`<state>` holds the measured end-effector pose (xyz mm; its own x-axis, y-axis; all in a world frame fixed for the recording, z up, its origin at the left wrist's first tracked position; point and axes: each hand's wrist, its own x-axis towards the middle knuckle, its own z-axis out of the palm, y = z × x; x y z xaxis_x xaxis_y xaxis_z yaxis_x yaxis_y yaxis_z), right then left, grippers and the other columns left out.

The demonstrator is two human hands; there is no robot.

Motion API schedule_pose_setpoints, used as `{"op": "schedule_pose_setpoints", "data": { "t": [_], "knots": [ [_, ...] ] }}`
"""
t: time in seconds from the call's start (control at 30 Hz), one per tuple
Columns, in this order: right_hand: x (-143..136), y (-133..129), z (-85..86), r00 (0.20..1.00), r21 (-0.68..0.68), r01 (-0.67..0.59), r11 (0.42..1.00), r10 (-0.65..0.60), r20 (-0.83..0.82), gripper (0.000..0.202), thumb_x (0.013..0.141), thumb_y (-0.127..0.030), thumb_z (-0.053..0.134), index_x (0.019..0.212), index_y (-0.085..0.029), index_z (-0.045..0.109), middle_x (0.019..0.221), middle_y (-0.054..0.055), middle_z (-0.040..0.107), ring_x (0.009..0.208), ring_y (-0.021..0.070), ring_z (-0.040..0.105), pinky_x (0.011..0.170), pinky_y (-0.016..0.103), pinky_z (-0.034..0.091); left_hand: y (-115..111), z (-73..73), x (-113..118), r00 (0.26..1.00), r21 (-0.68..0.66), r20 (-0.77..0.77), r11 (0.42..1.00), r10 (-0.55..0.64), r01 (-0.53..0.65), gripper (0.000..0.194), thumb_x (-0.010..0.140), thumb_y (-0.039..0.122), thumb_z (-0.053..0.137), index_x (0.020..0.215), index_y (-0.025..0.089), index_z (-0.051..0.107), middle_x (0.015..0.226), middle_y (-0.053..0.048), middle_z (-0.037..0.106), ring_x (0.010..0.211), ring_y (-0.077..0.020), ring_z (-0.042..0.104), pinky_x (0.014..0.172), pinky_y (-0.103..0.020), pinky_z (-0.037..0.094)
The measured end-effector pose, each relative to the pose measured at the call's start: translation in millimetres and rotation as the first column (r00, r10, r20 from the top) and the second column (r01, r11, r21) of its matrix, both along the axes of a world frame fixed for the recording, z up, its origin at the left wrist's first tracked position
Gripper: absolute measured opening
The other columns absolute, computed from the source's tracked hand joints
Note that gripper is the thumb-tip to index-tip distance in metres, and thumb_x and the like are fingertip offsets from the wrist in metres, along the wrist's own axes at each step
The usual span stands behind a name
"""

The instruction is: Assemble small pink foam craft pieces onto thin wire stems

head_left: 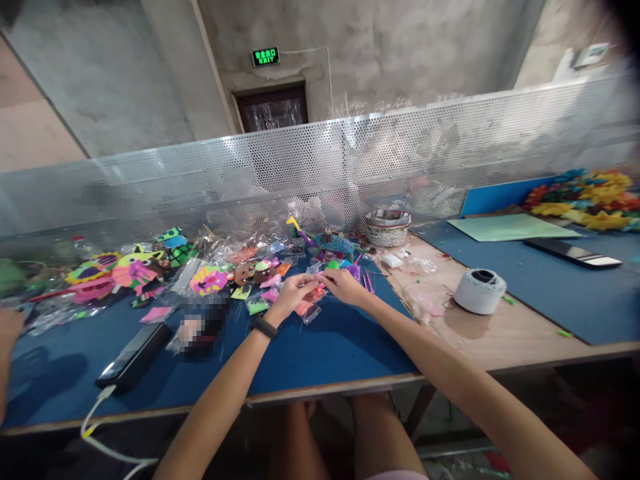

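My left hand point(293, 295), with a dark band on its wrist, is closed in a pinch above the blue mat. Close against it, my right hand point(344, 287) pinches too. A small pink piece point(321, 275) shows between the fingertips of both hands. Just below them lie clear bags with orange-red material point(306, 308). Left of my hands are a bag of green material point(257, 305) and a pink and yellow clay figure point(209, 281). Behind my hands stands a blue clay animal point(336, 244).
A power bank point(134, 357) with a white cable lies at the left front. Another person's hand point(10, 330) shows at the left edge. Right are a white tape roll point(480, 291), a basket point(387, 229) and a phone point(573, 253). A perforated metal screen point(415, 143) runs behind.
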<state>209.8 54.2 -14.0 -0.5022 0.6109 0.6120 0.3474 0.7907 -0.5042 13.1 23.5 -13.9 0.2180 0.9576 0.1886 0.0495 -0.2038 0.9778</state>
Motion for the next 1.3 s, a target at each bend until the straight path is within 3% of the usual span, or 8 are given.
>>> {"op": "schedule_pose_setpoints", "data": {
  "t": [0.27, 0.4, 0.67, 0.77, 0.87, 0.97, 1.13, 1.3],
  "knots": [
    [-12, -2, -8.0, 0.990, -0.101, 0.074, 0.992, -0.085, -0.115, 0.044, 0.101, -0.048, 0.039, 0.071, -0.019, 0.050, 0.064, 0.000, 0.053, 0.060, 0.0131, 0.046, 0.059, 0.026, 0.032, -2, 6.7, 1, 0.996, 0.151, -0.072, 0.988, 0.048, -0.037, 0.034, 0.079, 0.043, 0.076, 0.097, 0.014, 0.073, 0.104, -0.012, 0.073, 0.086, -0.0221, 0.069, 0.076, -0.034, 0.058],
    [-17, 1, -10.5, 0.977, -0.238, 0.000, 0.971, -0.050, -0.206, 0.049, 0.099, -0.055, 0.037, 0.070, -0.019, 0.052, 0.065, 0.000, 0.053, 0.063, 0.0140, 0.048, 0.060, 0.026, 0.036, -3, 7.6, 1, 0.994, 0.162, -0.104, 0.987, 0.041, -0.024, 0.036, 0.079, 0.044, 0.075, 0.098, 0.014, 0.073, 0.104, -0.013, 0.072, 0.080, -0.0212, 0.069, 0.067, -0.031, 0.058],
    [-18, 5, -11.3, 0.940, -0.591, -0.174, 0.787, -0.047, -0.339, 0.055, 0.086, -0.069, 0.048, 0.069, -0.017, 0.057, 0.058, -0.002, 0.050, 0.054, 0.0123, 0.046, 0.051, 0.024, 0.036, -1, 3.5, 2, 0.995, 0.119, -0.096, 0.993, 0.011, 0.000, 0.039, 0.078, 0.046, 0.076, 0.099, 0.013, 0.072, 0.098, -0.010, 0.073, 0.073, -0.0179, 0.068, 0.060, -0.028, 0.058],
    [-15, 3, -9.8, 0.962, -0.424, -0.079, 0.902, -0.042, -0.270, 0.050, 0.093, -0.061, 0.046, 0.073, -0.016, 0.059, 0.061, -0.002, 0.051, 0.056, 0.0118, 0.046, 0.053, 0.024, 0.036, 1, 3.6, 1, 0.996, 0.092, -0.074, 0.995, 0.040, -0.033, 0.041, 0.076, 0.046, 0.077, 0.099, 0.013, 0.072, 0.100, -0.010, 0.073, 0.071, -0.0166, 0.068, 0.061, -0.027, 0.058],
    [-10, 3, -8.8, 0.975, -0.190, 0.004, 0.982, -0.046, -0.219, 0.035, 0.095, -0.048, 0.050, 0.100, -0.016, 0.065, 0.066, -0.002, 0.055, 0.060, 0.0122, 0.049, 0.059, 0.024, 0.038, 1, 5.7, -1, 0.997, 0.043, -0.028, 0.996, 0.075, -0.074, 0.043, 0.075, 0.047, 0.078, 0.100, 0.012, 0.071, 0.100, -0.010, 0.074, 0.062, -0.0127, 0.065, 0.059, -0.026, 0.056],
    [-5, 5, -8.6, 0.988, -0.090, 0.055, 0.994, -0.068, -0.141, 0.035, 0.097, -0.042, 0.052, 0.119, -0.018, 0.064, 0.068, -0.001, 0.059, 0.061, 0.0131, 0.051, 0.061, 0.025, 0.040, 0, 9.3, -1, 0.996, 0.001, 0.016, 0.996, 0.085, -0.085, 0.045, 0.073, 0.047, 0.079, 0.099, 0.012, 0.072, 0.099, -0.010, 0.074, 0.060, -0.0115, 0.064, 0.059, -0.026, 0.056],
    [0, 4, -6.6, 0.985, 0.047, 0.170, 0.984, -0.171, 0.025, 0.035, 0.100, -0.041, 0.050, 0.126, -0.026, 0.068, 0.087, 0.005, 0.069, 0.076, 0.0165, 0.060, 0.069, 0.026, 0.043, -1, 11.1, -2, 0.998, -0.026, 0.027, 0.998, 0.062, -0.061, 0.046, 0.071, 0.047, 0.081, 0.100, 0.012, 0.071, 0.091, -0.008, 0.074, 0.066, -0.0146, 0.067, 0.063, -0.028, 0.056],
    [2, -2, -1.7, 0.977, 0.108, 0.162, 0.981, -0.175, 0.125, 0.038, 0.103, -0.040, 0.044, 0.134, -0.029, 0.062, 0.101, 0.006, 0.070, 0.089, 0.0182, 0.065, 0.074, 0.026, 0.047, -1, 10.5, -3, 0.999, -0.022, 0.026, 0.999, 0.035, -0.035, 0.044, 0.073, 0.047, 0.080, 0.099, 0.012, 0.070, 0.089, -0.007, 0.073, 0.065, -0.0140, 0.066, 0.063, -0.027, 0.056]
  ]
}}
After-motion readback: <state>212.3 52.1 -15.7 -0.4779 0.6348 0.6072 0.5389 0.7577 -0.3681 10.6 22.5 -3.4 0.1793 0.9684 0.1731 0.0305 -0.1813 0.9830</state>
